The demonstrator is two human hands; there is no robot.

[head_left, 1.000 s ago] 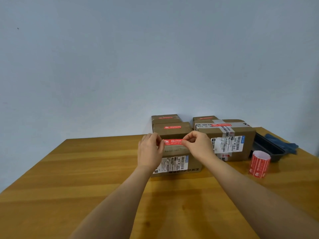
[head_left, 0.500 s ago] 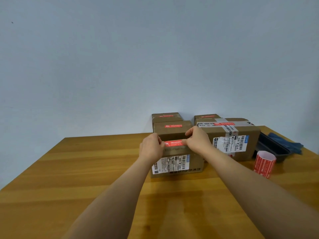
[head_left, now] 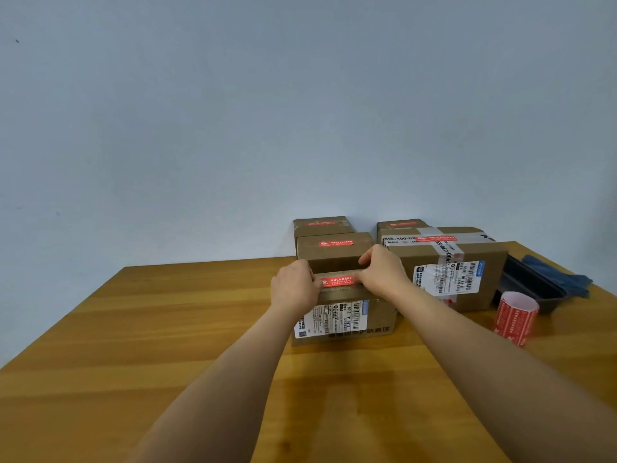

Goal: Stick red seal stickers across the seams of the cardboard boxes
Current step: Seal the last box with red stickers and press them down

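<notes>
The step in hand looks like laying a red sticker (head_left: 336,281) along the top of the front box (head_left: 344,309) on the surface (head_left: 167,329). The left hand (head_left: 293,287) pinches its left end, the right hand (head_left: 380,275) its right end. Next, it likely needs pressing flat across the seam (other boxes behind already wear theirs); the sticker roll (head_left: 516,317) stands to the right.

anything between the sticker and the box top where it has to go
Nothing visible. The sticker lies along the top of the front box, with the left hand and right hand at its ends.
</notes>
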